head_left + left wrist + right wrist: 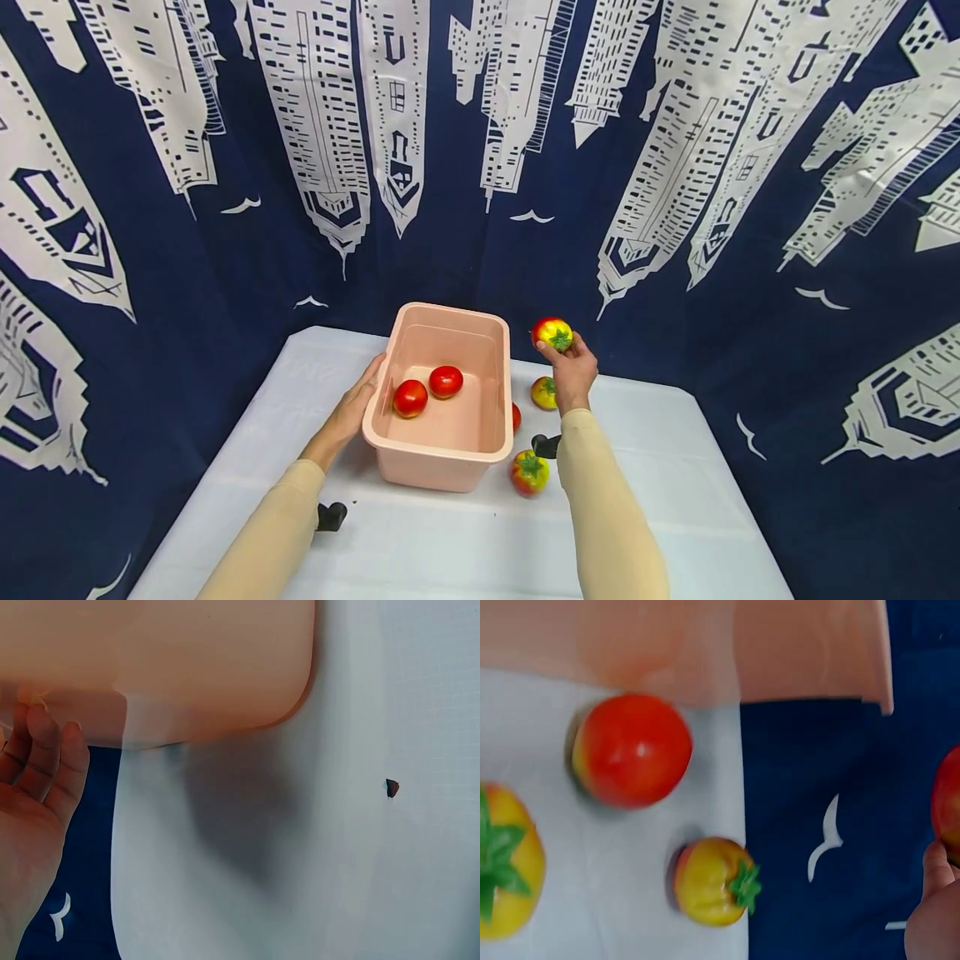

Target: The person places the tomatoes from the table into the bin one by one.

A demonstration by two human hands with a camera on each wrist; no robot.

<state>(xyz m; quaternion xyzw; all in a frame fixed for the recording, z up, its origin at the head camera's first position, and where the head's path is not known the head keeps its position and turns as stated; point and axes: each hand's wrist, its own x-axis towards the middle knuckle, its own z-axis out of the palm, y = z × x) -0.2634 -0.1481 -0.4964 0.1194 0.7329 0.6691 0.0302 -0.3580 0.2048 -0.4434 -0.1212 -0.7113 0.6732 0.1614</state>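
Pink is marking out the bin [435,475] standing on the white table [262,442]; from the head view I'm seeing two red tomatoes [446,382] lying inside while the right hand [576,375] is pinching a red-yellow tomato [552,333] aloft, right of it. At the left wrist, the left hand [34,814] is resting loosely extended fingers against its outer wall. At the right wrist, three more tomatoes [635,751] are lying beside it.

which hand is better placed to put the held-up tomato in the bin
The right, I'd judge: the right hand already holds the red-yellow tomato, raised beside the bin's right side. The left hand touches the bin's opposite side and holds no tomato.
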